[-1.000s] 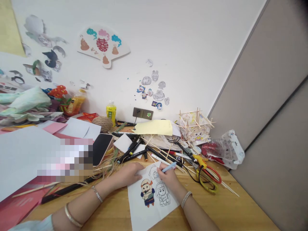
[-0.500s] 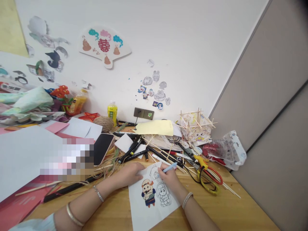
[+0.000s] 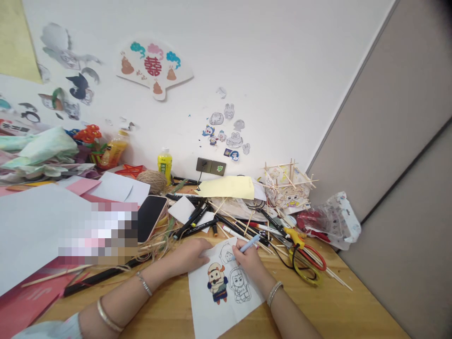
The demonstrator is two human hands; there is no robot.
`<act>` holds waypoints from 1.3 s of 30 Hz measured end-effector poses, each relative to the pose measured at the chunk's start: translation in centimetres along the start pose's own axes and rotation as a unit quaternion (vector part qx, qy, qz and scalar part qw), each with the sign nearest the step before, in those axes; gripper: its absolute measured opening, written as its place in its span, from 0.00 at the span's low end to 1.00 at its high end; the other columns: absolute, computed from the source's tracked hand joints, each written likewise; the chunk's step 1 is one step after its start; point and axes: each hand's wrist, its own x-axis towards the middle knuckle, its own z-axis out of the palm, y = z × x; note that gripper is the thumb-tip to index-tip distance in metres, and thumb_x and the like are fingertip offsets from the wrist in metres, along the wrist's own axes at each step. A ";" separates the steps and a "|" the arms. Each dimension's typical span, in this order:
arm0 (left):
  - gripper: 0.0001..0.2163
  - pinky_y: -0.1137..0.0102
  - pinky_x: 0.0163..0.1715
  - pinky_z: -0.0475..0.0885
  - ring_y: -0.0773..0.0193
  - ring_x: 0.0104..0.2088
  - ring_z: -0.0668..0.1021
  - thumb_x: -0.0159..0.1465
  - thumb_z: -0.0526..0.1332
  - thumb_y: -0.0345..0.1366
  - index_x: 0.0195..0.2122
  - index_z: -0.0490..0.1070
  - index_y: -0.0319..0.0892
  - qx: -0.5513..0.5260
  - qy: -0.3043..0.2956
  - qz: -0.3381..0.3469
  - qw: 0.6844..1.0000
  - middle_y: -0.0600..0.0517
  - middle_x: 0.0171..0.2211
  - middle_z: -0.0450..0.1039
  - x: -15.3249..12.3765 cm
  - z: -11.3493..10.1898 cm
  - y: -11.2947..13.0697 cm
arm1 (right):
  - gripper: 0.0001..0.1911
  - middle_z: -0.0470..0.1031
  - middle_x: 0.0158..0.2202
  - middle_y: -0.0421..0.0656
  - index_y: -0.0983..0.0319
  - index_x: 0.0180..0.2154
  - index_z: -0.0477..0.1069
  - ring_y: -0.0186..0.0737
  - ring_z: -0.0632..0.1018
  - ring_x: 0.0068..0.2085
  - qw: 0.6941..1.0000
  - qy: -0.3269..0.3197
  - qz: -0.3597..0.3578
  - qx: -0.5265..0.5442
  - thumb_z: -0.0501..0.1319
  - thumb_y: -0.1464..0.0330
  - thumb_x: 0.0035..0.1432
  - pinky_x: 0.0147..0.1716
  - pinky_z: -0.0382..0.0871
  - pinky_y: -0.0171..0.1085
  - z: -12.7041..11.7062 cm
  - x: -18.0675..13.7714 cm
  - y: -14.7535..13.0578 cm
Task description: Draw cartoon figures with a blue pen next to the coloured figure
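Paper (image 3: 215, 320) lies flat on the counter (image 3: 328, 301), bearing one coloured figure (image 3: 218, 287) and two outlined ones (image 3: 240, 286); the right hand (image 3: 249, 260) grasps a pen (image 3: 251, 243) in its fingers over the upper outline; the left hand (image 3: 190, 254) rests at the paper's left edge, its fingers loose, thumb apart; markers (image 3: 200, 228) lie beyond the paper, scissors (image 3: 295, 238) to its right.

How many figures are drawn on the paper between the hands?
3 on the paper: a coloured figure at left, an outlined figure beside it, and a top figure partly hidden by the right hand. Others may be covered.
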 end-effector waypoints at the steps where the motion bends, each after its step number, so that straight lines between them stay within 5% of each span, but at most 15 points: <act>1: 0.08 0.69 0.36 0.66 0.56 0.39 0.76 0.53 0.54 0.32 0.32 0.71 0.42 0.000 0.000 0.001 1.000 0.49 0.37 0.75 0.0 0.0 0.0 | 0.13 0.51 0.17 0.31 0.58 0.21 0.51 0.30 0.56 0.20 1.000 -0.001 -0.001 0.001 0.53 0.68 0.54 0.19 0.49 0.31 0.0 0.0 0.0; 33: 0.10 0.69 0.39 0.67 0.54 0.41 0.75 0.54 0.55 0.34 0.35 0.72 0.42 0.003 -0.015 -0.010 1.000 0.48 0.39 0.75 -0.1 -0.5 0.6 | 0.14 0.51 0.16 0.31 0.58 0.20 0.50 0.30 0.56 0.19 1.000 0.017 0.005 -0.002 0.53 0.67 0.53 0.19 0.49 0.32 0.0 -0.2 -0.6; 39: 0.09 0.68 0.39 0.67 0.54 0.41 0.75 0.54 0.55 0.34 0.34 0.72 0.42 0.005 -0.022 -0.013 1.000 0.48 0.39 0.75 -0.1 -0.8 0.9 | 0.15 0.55 0.16 0.33 0.58 0.19 0.52 0.32 0.61 0.20 0.996 0.082 -0.001 0.019 0.53 0.65 0.54 0.21 0.55 0.32 -0.5 0.2 -0.6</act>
